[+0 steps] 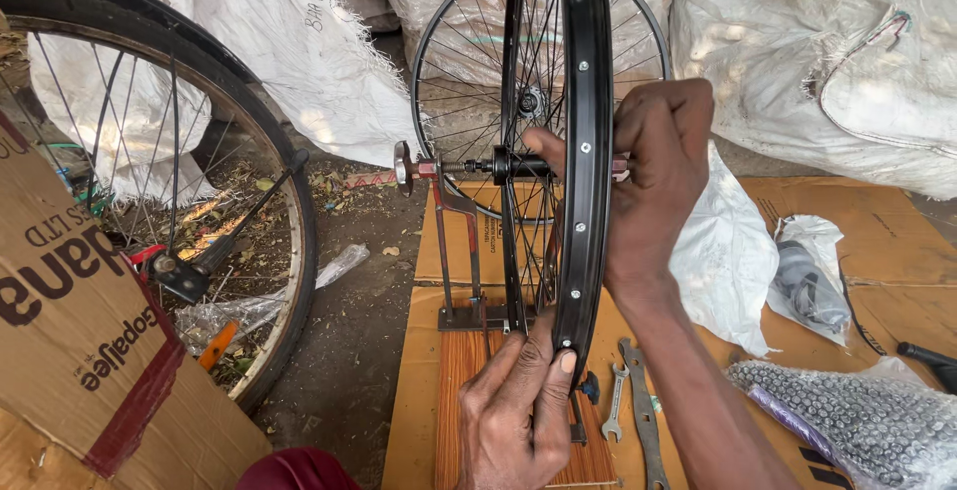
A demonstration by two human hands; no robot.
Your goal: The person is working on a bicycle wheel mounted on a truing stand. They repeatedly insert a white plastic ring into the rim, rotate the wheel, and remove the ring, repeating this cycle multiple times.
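At the centre of the view, a black bicycle rim (586,151) laced with thin spokes stands upright, edge-on to the camera, in a metal truing stand (461,251). Its axle (469,166) rests across the stand's arms, which appears to leave the wheel free to turn.

The left hand (518,415) is at the bottom of the rim; its grip is pinched onto the rim edge, thumb on the near face, fingers on the far side, seemingly to steady it. The right hand (653,166) reaches in at hub height, its grip clenched around the axle end on the right side; what lies inside the fist, if anything, cannot be told.

The stand sits on a wood-grain board (464,390) laid over flattened cardboard (847,241), which serves as the surface, on bare dirt ground. Two flat spanners (633,400) lie just beside the rim's lower edge, near the right forearm. To the right lie a bag of small dark parts (857,420) and a crumpled white plastic bag (738,261).

A second spoked wheel (469,51) leans against white woven sacks (797,51) behind. At left stand a tyred bicycle wheel (269,201) and a brown cardboard box (70,330). The setting is an outdoor or open workshop, daylit.
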